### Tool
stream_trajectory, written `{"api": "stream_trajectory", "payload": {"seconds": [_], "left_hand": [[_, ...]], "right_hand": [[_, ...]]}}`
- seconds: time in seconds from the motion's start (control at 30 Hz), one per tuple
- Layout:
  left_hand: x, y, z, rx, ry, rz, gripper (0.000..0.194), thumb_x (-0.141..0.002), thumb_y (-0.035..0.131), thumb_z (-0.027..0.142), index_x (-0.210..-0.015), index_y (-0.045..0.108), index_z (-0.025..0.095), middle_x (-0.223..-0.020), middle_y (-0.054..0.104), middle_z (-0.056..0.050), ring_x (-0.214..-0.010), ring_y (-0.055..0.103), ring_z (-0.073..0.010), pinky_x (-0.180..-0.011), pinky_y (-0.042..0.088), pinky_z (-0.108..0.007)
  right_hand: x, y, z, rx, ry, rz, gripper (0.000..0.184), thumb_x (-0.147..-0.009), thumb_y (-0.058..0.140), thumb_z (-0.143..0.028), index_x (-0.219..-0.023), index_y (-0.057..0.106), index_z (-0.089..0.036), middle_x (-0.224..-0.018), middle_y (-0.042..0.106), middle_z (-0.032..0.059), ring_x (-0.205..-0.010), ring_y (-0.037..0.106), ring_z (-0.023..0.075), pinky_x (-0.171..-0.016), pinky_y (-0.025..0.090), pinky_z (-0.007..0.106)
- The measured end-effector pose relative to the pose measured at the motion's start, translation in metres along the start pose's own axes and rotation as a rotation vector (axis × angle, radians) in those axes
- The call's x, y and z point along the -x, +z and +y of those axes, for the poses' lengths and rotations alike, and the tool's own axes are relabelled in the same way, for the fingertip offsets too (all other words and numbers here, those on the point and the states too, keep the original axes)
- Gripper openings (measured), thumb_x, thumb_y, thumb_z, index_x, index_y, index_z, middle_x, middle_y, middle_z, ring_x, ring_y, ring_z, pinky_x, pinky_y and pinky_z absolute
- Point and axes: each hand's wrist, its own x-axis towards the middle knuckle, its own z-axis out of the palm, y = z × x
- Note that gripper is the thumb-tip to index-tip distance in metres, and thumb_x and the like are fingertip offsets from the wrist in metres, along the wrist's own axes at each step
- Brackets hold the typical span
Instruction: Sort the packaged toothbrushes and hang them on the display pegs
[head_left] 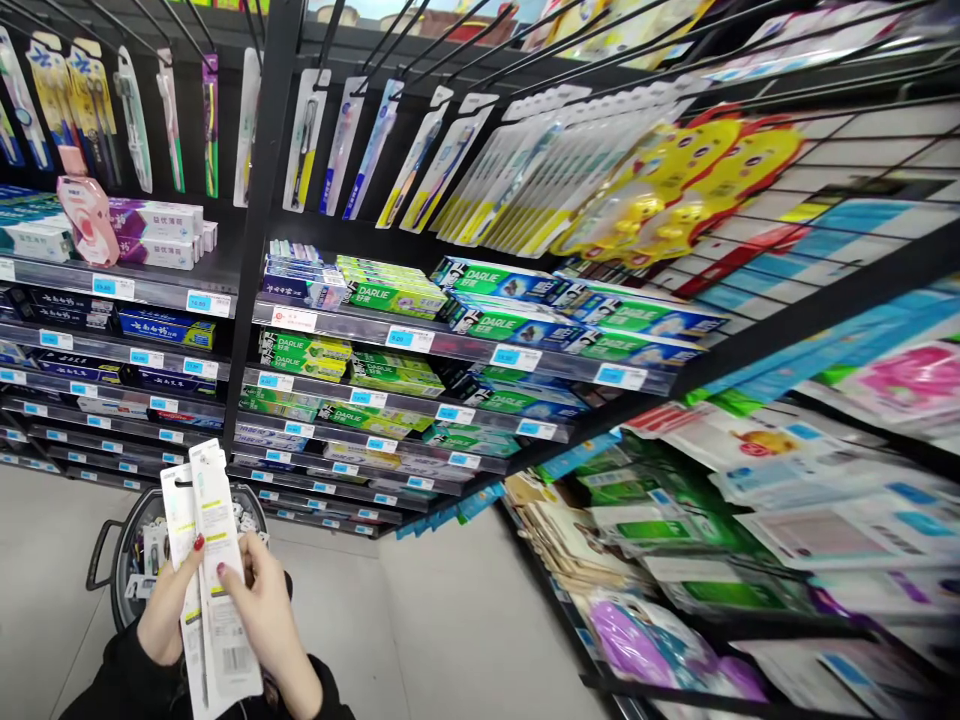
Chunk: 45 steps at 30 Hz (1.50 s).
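Two white toothbrush packs are held up before me, their printed backs towards me. My left hand (163, 608) is closed on the left toothbrush pack (178, 515), its thumb across the front. My right hand (268, 608) grips the right toothbrush pack (215, 510), thumb on the print and fingers curled at the edge. This right pack partly overlaps the left one. Below and behind them is a dark grey basket (122, 545) with several packaged items inside, some looking like toothbrush packs. The hands and packs hide much of it.
Ahead, toothbrush packs (306, 140) hang on hooks above shelves of boxed toothpaste (386, 298). A pink bottle-shaped item (88, 212) stands on the left shelf. Yellow character packs (690, 180) hang at right, near a wire rack (847, 150) and bagged goods (660, 520). Pale floor (345, 600) lies below.
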Motion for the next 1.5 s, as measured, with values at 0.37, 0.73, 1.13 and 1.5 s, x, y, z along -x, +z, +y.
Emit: {"api": "stream_trajectory", "payload": {"seconds": [0.37, 0.73, 1.13, 1.5], "left_hand": [[0.004, -0.002, 0.008, 0.031, -0.121, -0.099, 0.072, -0.072, 0.063, 0.015, -0.134, 0.026, 0.011, -0.095, 0.069, -0.016, -0.089, 0.063, -0.0324, -0.078, 0.051, -0.044], [-0.002, -0.012, 0.009, -0.033, -0.137, -0.143, 0.067, -0.072, 0.064, 0.019, -0.130, 0.032, 0.009, -0.098, 0.068, -0.016, -0.093, 0.061, -0.0334, -0.076, 0.051, -0.043], [0.009, -0.003, 0.008, 0.063, -0.120, -0.189, 0.076, -0.074, 0.062, 0.015, -0.137, 0.021, 0.017, -0.110, 0.063, -0.013, -0.103, 0.057, -0.0295, -0.090, 0.045, -0.042], [0.006, -0.008, 0.001, -0.006, -0.127, -0.381, 0.055, -0.077, 0.059, 0.015, -0.129, 0.041, 0.018, -0.110, 0.064, -0.011, -0.108, 0.054, -0.0266, -0.095, 0.040, -0.040]], "right_hand": [[-0.003, -0.064, 0.007, -0.866, 0.072, 0.051, 0.022, -0.066, 0.056, -0.023, -0.087, 0.050, -0.022, -0.068, 0.058, 0.0006, -0.056, 0.052, 0.0141, -0.050, 0.040, 0.025], [-0.005, -0.068, 0.003, 0.337, -0.085, 0.473, 0.019, -0.062, 0.067, -0.023, -0.079, 0.059, -0.022, -0.113, 0.041, 0.0096, -0.100, 0.048, 0.0277, -0.082, 0.037, 0.038], [0.006, -0.025, 0.001, 0.306, -0.159, 0.121, 0.027, -0.081, 0.046, -0.018, -0.101, 0.060, -0.028, -0.122, 0.039, 0.0074, -0.107, 0.047, 0.0242, -0.088, 0.040, 0.038], [0.010, -0.017, 0.007, 0.057, -0.128, -0.012, 0.029, -0.086, 0.037, -0.021, -0.111, 0.051, -0.025, -0.116, 0.048, 0.0060, -0.110, 0.044, 0.0205, -0.091, 0.037, 0.036]]}}
